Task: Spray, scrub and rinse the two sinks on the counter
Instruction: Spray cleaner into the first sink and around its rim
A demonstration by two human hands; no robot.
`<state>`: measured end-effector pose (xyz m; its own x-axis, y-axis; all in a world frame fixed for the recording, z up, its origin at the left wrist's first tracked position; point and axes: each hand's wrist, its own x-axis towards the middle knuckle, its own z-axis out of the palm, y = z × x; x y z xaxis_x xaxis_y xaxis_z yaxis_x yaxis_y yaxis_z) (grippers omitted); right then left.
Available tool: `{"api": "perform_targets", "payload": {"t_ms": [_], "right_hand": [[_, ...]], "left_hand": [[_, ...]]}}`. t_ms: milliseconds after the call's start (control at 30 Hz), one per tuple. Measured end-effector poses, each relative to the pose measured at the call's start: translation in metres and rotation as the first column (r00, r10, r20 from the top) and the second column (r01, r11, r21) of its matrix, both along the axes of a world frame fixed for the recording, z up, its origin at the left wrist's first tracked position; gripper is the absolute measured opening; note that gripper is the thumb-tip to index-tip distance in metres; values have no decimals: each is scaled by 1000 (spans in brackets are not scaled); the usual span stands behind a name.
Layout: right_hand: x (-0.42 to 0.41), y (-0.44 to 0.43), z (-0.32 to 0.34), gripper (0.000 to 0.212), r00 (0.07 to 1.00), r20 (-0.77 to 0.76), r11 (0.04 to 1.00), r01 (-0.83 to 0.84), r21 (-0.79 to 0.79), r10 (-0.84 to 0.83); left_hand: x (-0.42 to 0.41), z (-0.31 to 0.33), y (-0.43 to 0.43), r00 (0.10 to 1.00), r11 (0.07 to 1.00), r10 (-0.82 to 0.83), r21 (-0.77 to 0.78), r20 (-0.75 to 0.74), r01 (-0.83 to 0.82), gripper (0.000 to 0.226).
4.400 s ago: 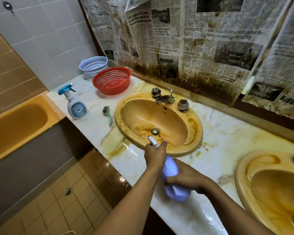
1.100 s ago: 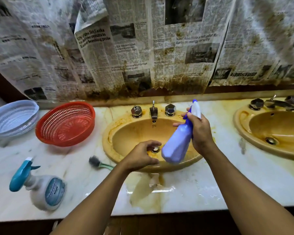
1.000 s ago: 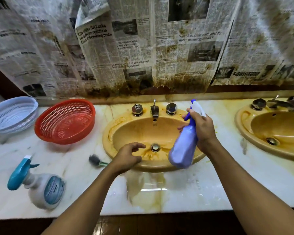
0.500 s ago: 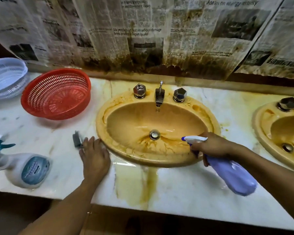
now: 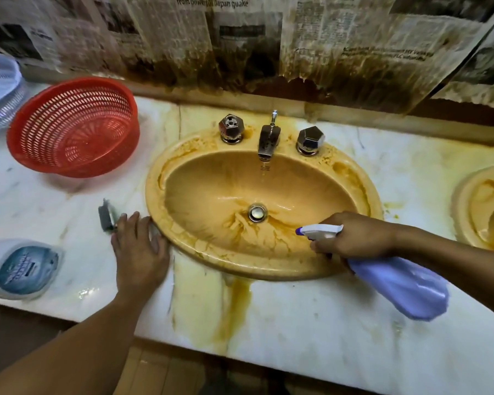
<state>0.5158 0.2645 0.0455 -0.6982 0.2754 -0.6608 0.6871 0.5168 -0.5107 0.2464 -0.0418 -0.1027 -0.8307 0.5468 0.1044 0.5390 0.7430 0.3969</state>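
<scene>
Two sinks are my job: the near sink [image 5: 211, 195] is sunk into the middle of the tabletop [image 5: 311, 315], and the second sink [image 5: 474, 195] just shows at the right edge. Both are fixed, hard, glazed bowls streaked with orange-brown grime, so nothing there gets lifted. I judge the wet glaze slick, with the rim the only place to brace against.

What I do carry is the spray bottle [image 5: 397, 283]. My right hand [image 5: 354, 236] is wrapped round its neck, fingers clenched at the trigger. The nozzle points left across the near sink's front wall, and the body trails out over the tabletop. It looks like thin plastic: light, likely to give under a squeeze, slippery if wet. The neck under the trigger head seems the right hold.

My left hand [image 5: 139, 246] lies flat on the tabletop just beside the sink's left rim, fingers released and straight. The scrub brush [image 5: 106, 216] pokes out beyond the fingertips. Its handle is hidden under the hand, and I cannot tell whether I am touching it. I would expect stiff bristles and a slim handle, so I would take it by the handle. Farther left are a white bottle [image 5: 20, 269] and a red basket [image 5: 77, 129].
</scene>
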Motion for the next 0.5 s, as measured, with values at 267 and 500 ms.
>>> {"api": "perform_targets", "payload": {"t_ms": [267, 500], "right_hand": [[-46, -41, 12, 32, 995, -102, 995, -20, -94, 11], [-76, -57, 4, 26, 990, -138, 1000, -11, -12, 9]], "left_hand": [[1, -1, 0, 1000, 999, 12, 37, -5, -11, 43], [-4, -5, -2, 1000, 999, -1, 34, -11, 1, 43]]}}
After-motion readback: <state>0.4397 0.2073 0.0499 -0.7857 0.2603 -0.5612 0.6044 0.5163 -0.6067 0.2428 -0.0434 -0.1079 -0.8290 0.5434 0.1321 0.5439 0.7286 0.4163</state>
